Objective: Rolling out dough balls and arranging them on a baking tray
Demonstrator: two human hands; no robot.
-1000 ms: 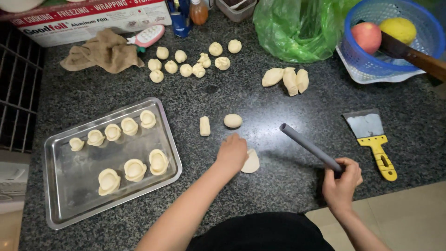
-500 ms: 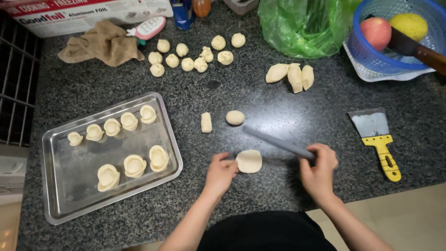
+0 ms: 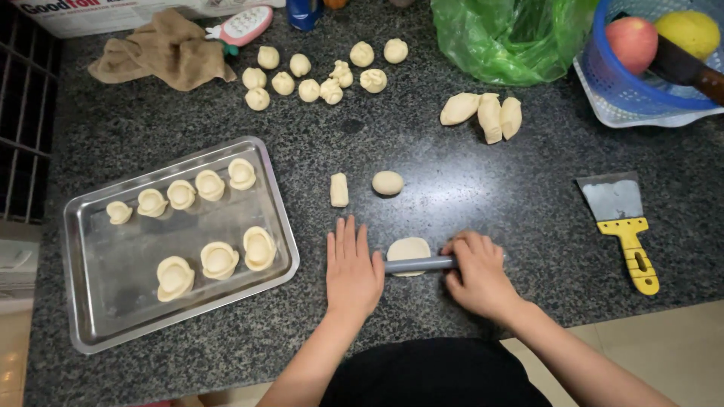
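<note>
A thin grey rolling pin [image 3: 419,264] lies across a flattened round of dough [image 3: 408,249] on the dark granite counter [image 3: 467,188]. My left hand [image 3: 351,269] is flat, fingers together, its palm edge on the pin's left end. Over the pin's right end my right hand [image 3: 475,270] rests with fingers curled on it. Just beyond the round lie a small dough log [image 3: 339,189] and an oval dough ball [image 3: 388,182].
A steel tray [image 3: 98,316] at left holds several shaped dough pieces. Several dough balls [image 3: 309,87] lie at the back, three longer pieces [image 3: 486,113] to their right. A yellow-handled scraper [image 3: 626,226], blue fruit basket [image 3: 626,83], green bag [image 3: 513,34] and brown cloth [image 3: 162,49] surround them.
My right hand brought the rolling pin down from a raised, slanted hold onto the dough round. My left hand moved off the dough to the pin's left end.
</note>
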